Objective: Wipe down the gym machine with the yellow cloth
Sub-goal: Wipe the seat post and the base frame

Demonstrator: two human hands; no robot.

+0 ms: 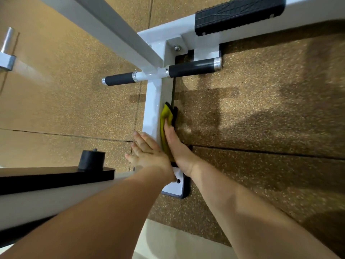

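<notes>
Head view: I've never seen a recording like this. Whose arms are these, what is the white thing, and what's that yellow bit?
The camera sits on a person's head and looks down, so both bare arms are theirs. The white beam is part of a gym machine's frame, low on the speckled floor, with black-gripped handles across it. The left hand lies flat on the beam. The right hand presses the yellow cloth against the beam's side with straight fingers.

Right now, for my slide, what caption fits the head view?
Right hand presses the yellow cloth against the white machine beam; left hand rests flat on the beam.
</notes>
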